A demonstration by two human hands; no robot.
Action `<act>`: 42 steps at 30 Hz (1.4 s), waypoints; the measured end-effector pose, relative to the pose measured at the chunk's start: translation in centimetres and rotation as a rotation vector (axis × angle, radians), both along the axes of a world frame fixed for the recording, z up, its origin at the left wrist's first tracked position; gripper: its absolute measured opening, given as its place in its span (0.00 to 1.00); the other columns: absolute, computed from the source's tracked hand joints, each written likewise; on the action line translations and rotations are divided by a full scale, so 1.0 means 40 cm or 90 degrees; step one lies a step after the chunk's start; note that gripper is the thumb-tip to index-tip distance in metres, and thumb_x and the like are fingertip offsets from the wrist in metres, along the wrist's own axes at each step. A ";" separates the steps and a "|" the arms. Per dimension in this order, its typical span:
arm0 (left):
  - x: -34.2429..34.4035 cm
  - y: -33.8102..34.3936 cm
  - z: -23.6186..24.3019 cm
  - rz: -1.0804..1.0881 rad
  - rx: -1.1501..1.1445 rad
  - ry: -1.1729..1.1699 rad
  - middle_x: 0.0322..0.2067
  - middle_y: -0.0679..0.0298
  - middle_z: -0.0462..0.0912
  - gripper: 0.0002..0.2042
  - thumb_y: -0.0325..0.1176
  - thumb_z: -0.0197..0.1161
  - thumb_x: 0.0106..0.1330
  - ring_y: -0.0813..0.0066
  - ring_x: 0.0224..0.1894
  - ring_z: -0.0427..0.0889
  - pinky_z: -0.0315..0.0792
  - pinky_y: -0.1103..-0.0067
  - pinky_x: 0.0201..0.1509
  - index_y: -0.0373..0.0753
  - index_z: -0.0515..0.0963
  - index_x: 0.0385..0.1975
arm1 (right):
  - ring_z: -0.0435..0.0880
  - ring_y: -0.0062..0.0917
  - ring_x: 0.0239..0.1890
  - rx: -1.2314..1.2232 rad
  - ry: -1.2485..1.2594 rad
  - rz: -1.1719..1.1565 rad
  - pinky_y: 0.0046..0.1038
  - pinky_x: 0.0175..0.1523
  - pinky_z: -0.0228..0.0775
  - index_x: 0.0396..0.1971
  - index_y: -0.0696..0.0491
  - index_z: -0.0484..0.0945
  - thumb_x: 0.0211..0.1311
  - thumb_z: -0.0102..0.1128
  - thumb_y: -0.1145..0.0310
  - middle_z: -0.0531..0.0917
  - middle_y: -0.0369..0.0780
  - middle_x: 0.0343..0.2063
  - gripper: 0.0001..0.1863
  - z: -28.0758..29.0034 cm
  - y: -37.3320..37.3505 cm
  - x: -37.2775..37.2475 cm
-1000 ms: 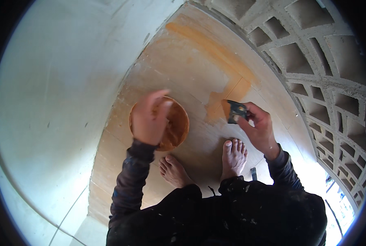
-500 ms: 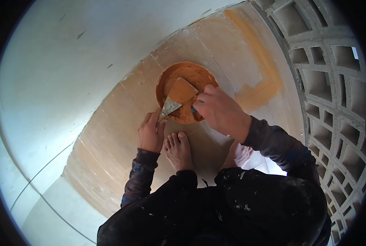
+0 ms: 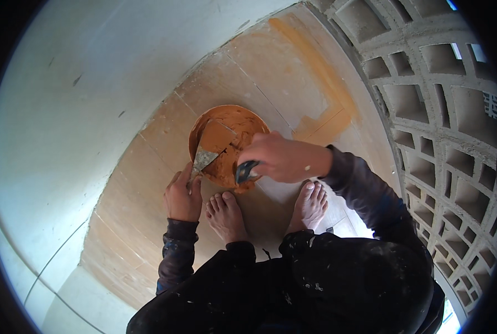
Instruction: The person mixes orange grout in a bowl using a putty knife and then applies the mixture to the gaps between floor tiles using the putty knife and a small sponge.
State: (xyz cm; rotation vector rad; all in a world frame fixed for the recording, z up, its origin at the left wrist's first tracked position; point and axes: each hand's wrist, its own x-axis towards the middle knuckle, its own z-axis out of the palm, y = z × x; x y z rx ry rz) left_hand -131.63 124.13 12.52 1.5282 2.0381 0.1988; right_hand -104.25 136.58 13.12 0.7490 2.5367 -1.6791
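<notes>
A round bucket (image 3: 193,129) of thick orange paste (image 3: 243,125) stands on the floor in front of my feet. My left hand (image 3: 183,196) is closed on the handle of a putty knife (image 3: 206,158). Its wide blade reaches over the bucket's left part, bare metal near the handle and coated with orange paste toward the far edge. Over the bucket's near right side, my right hand (image 3: 276,157) grips a tool by its dark handle (image 3: 246,172). The working end of that tool is hard to make out against the paste and the knife blade.
Pale floor tiles (image 3: 154,195) carry an orange smeared band (image 3: 315,61) at the far right. A white wall (image 3: 92,72) rises on the left. An openwork concrete block wall (image 3: 409,103) runs along the right. My bare feet (image 3: 225,216) are close behind the bucket.
The whole view has shifted, so the bucket appears lower and further left. My right hand has turned at the wrist, bringing the tool's dark handle into sight. My left hand keeps the putty knife.
</notes>
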 end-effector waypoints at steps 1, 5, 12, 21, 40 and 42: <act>-0.011 -0.004 -0.006 0.002 0.000 -0.002 0.36 0.53 0.84 0.19 0.31 0.66 0.68 0.52 0.37 0.85 0.77 0.63 0.41 0.36 0.82 0.58 | 0.79 0.33 0.52 -0.107 0.019 -0.090 0.35 0.58 0.67 0.50 0.54 0.82 0.71 0.61 0.72 0.85 0.40 0.40 0.11 0.016 0.008 0.026; -0.042 -0.009 -0.025 -0.026 0.068 -0.065 0.41 0.50 0.86 0.19 0.32 0.67 0.68 0.52 0.41 0.87 0.79 0.66 0.45 0.35 0.81 0.58 | 0.80 0.20 0.42 -0.261 0.101 -0.297 0.29 0.51 0.73 0.53 0.59 0.79 0.71 0.60 0.74 0.83 0.37 0.38 0.13 0.001 0.030 0.177; -0.090 0.003 -0.014 0.236 0.032 -0.247 0.37 0.56 0.87 0.18 0.43 0.54 0.82 0.69 0.40 0.85 0.78 0.73 0.47 0.35 0.81 0.57 | 0.79 0.17 0.44 -0.212 0.035 -0.502 0.25 0.53 0.72 0.52 0.59 0.79 0.73 0.58 0.78 0.82 0.35 0.40 0.11 -0.037 0.029 0.338; -0.245 -0.116 -0.180 0.290 0.156 -0.036 0.30 0.59 0.84 0.14 0.38 0.52 0.82 0.72 0.35 0.84 0.77 0.74 0.42 0.38 0.79 0.55 | 0.78 0.39 0.51 0.307 -0.051 -0.336 0.38 0.56 0.67 0.50 0.55 0.82 0.61 0.63 0.82 0.84 0.42 0.47 0.17 -0.035 0.045 0.268; -0.132 0.132 -0.089 0.085 0.003 -0.383 0.45 0.61 0.86 0.15 0.33 0.56 0.80 0.75 0.49 0.84 0.76 0.77 0.56 0.35 0.76 0.61 | 0.77 0.34 0.56 0.544 -0.087 -0.144 0.37 0.60 0.67 0.52 0.52 0.84 0.52 0.65 0.74 0.81 0.36 0.52 0.23 -0.102 -0.016 0.249; -0.084 0.162 -0.069 0.079 -0.033 -0.386 0.46 0.62 0.86 0.15 0.31 0.56 0.80 0.76 0.48 0.84 0.76 0.77 0.55 0.34 0.76 0.62 | 0.77 0.34 0.57 0.533 -0.119 -0.090 0.38 0.60 0.67 0.52 0.53 0.84 0.55 0.64 0.72 0.81 0.37 0.51 0.21 -0.094 -0.059 0.271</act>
